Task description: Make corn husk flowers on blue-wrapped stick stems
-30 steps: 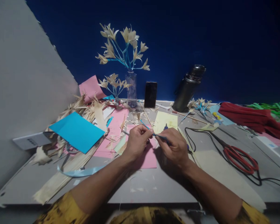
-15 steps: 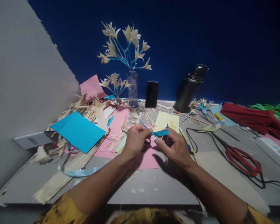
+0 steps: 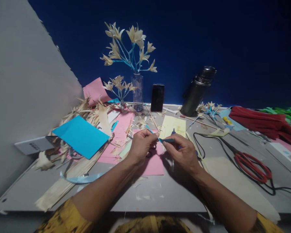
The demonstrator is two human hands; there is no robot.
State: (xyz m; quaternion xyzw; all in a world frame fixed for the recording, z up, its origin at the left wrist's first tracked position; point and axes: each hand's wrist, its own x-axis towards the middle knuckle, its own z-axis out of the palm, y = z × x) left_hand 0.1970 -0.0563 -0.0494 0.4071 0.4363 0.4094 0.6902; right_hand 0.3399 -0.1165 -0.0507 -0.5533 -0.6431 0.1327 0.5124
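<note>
Over a pink sheet of paper (image 3: 153, 166), my left hand (image 3: 142, 145) pinches a thin stem (image 3: 149, 128) covered in blue, which pokes out past the fingertips. My right hand (image 3: 181, 153) grips a narrow blue paper strip (image 3: 169, 140) between thumb and fingers. The strip runs from there to the stem at my left fingertips. Dark scissor-like loops (image 3: 152, 151) lie partly hidden beside my left hand. Behind my right hand, a dark pointed tool (image 3: 173, 131) rests on a yellow sheet (image 3: 178, 123), mostly covered.
A glass vase (image 3: 137, 94) of pale flowers stands at the back, beside a phone (image 3: 157, 98) and a leaning flask (image 3: 196, 94). Dried husks (image 3: 74, 113) and a blue sheet (image 3: 81, 137) lie left. Red-handled scissors (image 3: 252, 166) and a black cord (image 3: 203, 147) lie right.
My right hand has closed in on the strip and turned it, so it now shows narrower and darker. The stem has shifted slightly at my left fingertips.
</note>
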